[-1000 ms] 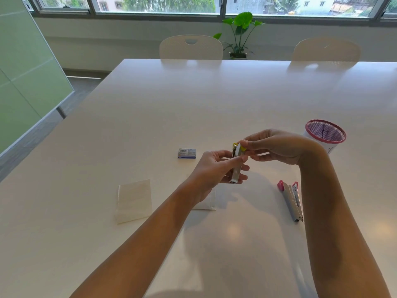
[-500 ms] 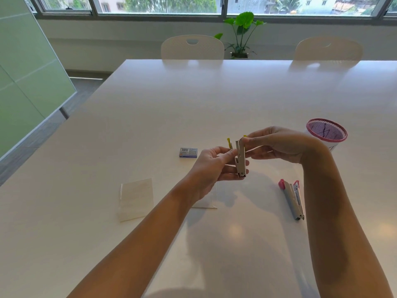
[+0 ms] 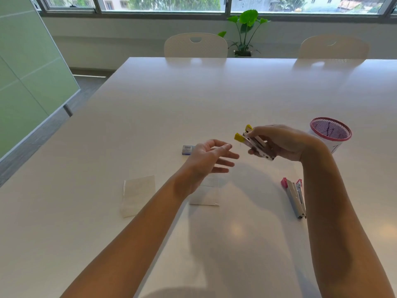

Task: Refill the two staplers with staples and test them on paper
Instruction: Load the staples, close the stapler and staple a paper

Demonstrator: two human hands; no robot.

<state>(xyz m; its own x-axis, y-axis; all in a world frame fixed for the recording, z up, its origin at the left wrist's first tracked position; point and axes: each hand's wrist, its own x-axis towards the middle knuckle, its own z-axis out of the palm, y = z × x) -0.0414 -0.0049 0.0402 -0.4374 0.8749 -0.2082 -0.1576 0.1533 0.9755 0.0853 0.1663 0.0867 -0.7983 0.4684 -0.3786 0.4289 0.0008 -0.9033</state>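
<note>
Right hand: your right hand (image 3: 283, 145), right of centre in the frame, is raised above the counter (image 3: 214, 93) with its fingers (image 3: 255, 132) curled round the yellow stapler (image 3: 254, 145).
Yellow stapler: it sits clear of the counter in that grip, tilted, with its two yellow-tipped ends pointing to the upper left and splayed apart, so it is hinged open; the metal hinge end pokes out below your palm.
Left hand: your left hand (image 3: 209, 158), at the centre of the frame, holds nothing; the fingers are relaxed and spread apart, pointing right toward the stapler without touching it.
Pink stapler: the pink stapler (image 3: 295, 196) lies flat on the counter at lower right, just left of your right forearm, its pink ends toward the top of the frame.
Staple box: the small blue staple box (image 3: 187, 150) lies on the counter just left of your left hand, partly hidden behind it.
Paper: one folded paper sheet (image 3: 137, 194) lies left of your left forearm; a second paper piece (image 3: 206, 194) lies under your left wrist, partly covered.
Mesh cup: a pink-rimmed mesh cup (image 3: 329, 132) stands at the right, behind your right wrist.
Background: two white chairs (image 3: 195, 45) and a potted plant (image 3: 245, 29) stand beyond the far edge of the counter, at the top of the frame.
</note>
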